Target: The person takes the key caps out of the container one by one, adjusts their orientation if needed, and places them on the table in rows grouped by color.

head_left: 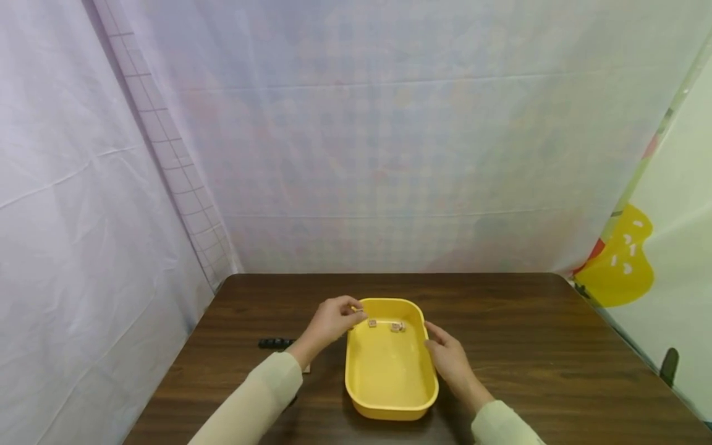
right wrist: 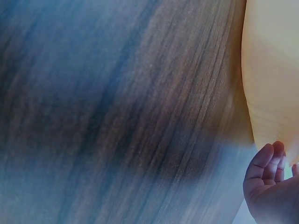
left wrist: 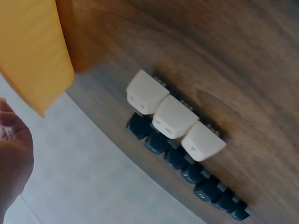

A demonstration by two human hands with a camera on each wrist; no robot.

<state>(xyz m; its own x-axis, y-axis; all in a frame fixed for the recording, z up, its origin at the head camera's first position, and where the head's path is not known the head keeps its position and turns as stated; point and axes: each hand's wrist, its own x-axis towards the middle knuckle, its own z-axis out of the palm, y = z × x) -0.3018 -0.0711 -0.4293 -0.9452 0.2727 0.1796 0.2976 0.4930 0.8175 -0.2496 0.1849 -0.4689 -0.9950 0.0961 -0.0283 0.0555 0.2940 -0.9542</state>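
A yellow plastic basin (head_left: 392, 408) stands on the table, and a few small pale keycaps (head_left: 395, 327) lie at its far end. Over the basin's far left rim, my left hand (head_left: 335, 318) pinches a small pale keycap between thumb and fingers, mostly hidden by them. My right hand (head_left: 452, 361) holds the basin's right rim, its fingertips at the edge. In the left wrist view, three cream keycaps (left wrist: 175, 116) stand in a row on the table beside a longer row of black keycaps (left wrist: 182, 163).
The dark wood table (head_left: 517, 346) extends on both sides of the basin. Left of it, the black row (head_left: 275, 343) is partly covered by my left forearm. White curtains (head_left: 378, 154) hang behind the table and along the sides.
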